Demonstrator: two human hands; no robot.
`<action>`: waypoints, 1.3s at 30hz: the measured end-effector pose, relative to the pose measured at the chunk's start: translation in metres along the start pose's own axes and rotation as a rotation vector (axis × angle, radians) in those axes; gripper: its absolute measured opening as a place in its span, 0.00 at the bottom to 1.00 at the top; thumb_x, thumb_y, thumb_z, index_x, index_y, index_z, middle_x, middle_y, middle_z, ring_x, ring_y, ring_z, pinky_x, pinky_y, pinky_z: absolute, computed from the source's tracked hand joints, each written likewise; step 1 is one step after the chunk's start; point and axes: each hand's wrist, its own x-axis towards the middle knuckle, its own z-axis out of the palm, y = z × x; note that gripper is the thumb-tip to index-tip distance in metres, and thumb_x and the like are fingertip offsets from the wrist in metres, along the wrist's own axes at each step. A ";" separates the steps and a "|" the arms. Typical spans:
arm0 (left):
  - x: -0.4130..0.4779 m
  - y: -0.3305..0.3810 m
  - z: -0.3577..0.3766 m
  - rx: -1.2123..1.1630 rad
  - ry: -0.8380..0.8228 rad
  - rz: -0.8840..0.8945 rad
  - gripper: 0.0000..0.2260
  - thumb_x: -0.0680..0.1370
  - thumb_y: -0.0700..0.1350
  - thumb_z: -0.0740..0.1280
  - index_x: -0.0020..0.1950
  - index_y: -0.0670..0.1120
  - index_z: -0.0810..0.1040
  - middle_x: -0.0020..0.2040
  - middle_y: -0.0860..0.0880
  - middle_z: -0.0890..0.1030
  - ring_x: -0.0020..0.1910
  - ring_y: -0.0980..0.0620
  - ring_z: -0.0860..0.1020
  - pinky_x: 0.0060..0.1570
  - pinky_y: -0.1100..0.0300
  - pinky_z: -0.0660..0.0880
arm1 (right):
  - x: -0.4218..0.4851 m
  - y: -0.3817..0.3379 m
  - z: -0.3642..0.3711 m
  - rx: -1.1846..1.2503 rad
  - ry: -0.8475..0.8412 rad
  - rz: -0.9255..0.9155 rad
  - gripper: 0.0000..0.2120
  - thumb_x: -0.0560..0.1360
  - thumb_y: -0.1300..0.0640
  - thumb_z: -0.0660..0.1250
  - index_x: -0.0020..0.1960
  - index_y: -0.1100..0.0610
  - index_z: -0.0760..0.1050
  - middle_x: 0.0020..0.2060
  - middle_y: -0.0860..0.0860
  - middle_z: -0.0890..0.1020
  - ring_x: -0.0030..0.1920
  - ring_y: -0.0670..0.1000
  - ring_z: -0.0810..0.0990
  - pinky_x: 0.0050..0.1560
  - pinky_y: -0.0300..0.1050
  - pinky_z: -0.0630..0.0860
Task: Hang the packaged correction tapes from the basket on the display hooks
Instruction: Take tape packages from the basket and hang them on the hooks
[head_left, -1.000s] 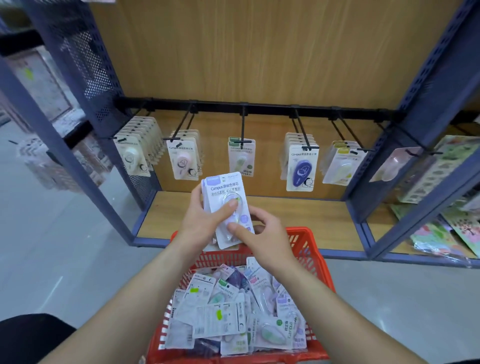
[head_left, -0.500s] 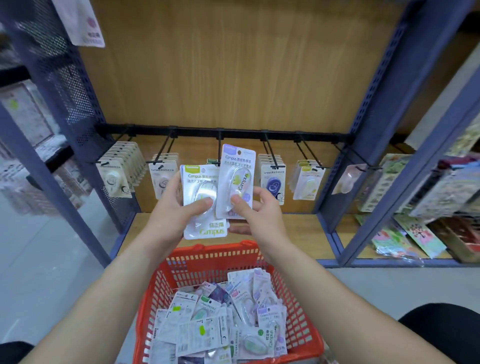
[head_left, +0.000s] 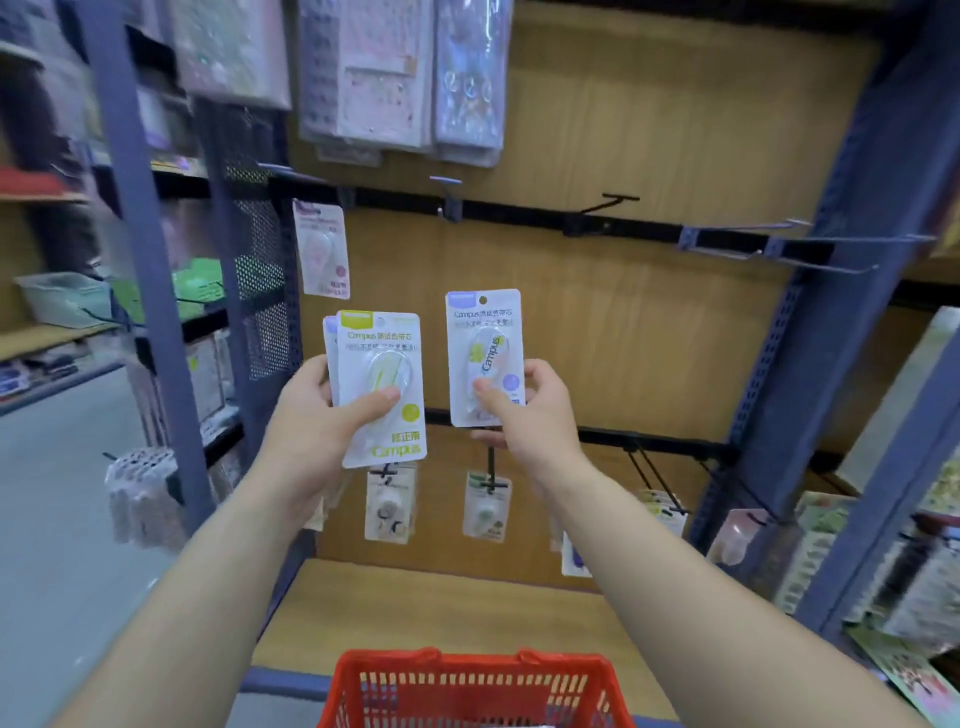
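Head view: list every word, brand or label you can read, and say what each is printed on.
"Campus 原纸色带芯": top of the green pack and of the purple pack.
"修正带": foot of the green pack.
"Campus": foot of the green pack, below that.
"Campus": along the tape inside the purple pack.
Small print under both headings: too blurred to read.
Hung packs: too blurred to read.

Your left hand (head_left: 317, 415) holds a small stack of packs (head_left: 382, 387) upright; the front card is white with a green top band and a clear blister. Your right hand (head_left: 530, 415) pinches a single pack (head_left: 484, 353) with a purple band, upright and apart from the stack. One hung pack (head_left: 322, 249) is on the upper rail, at the left. The red basket (head_left: 475, 686) sits at the bottom edge.
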 end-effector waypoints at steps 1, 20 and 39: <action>0.004 0.003 -0.004 -0.002 0.013 0.017 0.16 0.75 0.36 0.75 0.60 0.48 0.78 0.53 0.51 0.87 0.51 0.48 0.87 0.48 0.48 0.82 | 0.011 -0.005 0.007 -0.005 -0.002 -0.015 0.09 0.78 0.58 0.72 0.55 0.55 0.73 0.50 0.50 0.85 0.47 0.50 0.87 0.39 0.45 0.84; 0.032 -0.021 -0.042 -0.046 0.066 0.034 0.19 0.73 0.37 0.76 0.62 0.47 0.79 0.52 0.49 0.87 0.49 0.48 0.87 0.43 0.50 0.84 | 0.128 -0.036 0.084 -0.023 0.096 -0.178 0.14 0.79 0.55 0.70 0.62 0.52 0.71 0.55 0.48 0.81 0.49 0.50 0.86 0.37 0.46 0.84; 0.035 -0.040 -0.048 -0.009 0.087 -0.014 0.17 0.73 0.39 0.77 0.59 0.49 0.79 0.51 0.51 0.88 0.48 0.48 0.87 0.49 0.44 0.83 | 0.137 -0.007 0.075 -0.384 0.187 0.026 0.30 0.78 0.46 0.70 0.76 0.51 0.63 0.66 0.50 0.77 0.55 0.54 0.82 0.56 0.53 0.82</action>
